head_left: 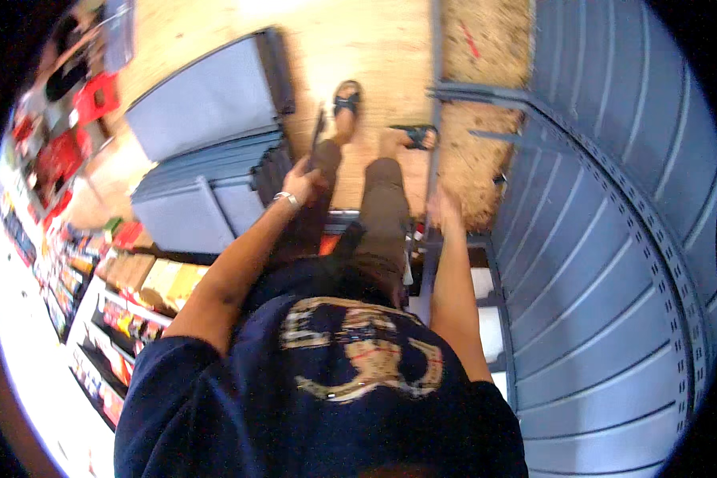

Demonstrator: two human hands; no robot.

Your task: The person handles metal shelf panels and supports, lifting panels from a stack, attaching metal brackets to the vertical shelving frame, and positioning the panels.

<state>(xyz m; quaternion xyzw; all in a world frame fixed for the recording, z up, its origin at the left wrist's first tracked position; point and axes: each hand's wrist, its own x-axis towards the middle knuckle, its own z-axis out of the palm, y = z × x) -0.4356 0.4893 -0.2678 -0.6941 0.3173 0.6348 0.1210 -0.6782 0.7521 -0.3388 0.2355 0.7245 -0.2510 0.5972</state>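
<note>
My left hand [303, 182], with a pale band at the wrist, is closed on a thin dark bar [319, 131] that points away from me. Its exact kind cannot be made out. Close to the bar, on the left, lies a stack of grey metal panels [207, 171]. My right hand [444, 209] is smeared by motion beside the grey edge of a shelving frame [433, 143]; whether it touches the frame or holds anything does not show.
Tall grey ribbed shelving panels [597, 239] with a slotted upright [641, 215] rise on the right. A brown speckled board [474, 167] lies at their foot. Cartons [163, 283] and stocked shelves stand at lower left; red stools [97, 95] and a person are at upper left.
</note>
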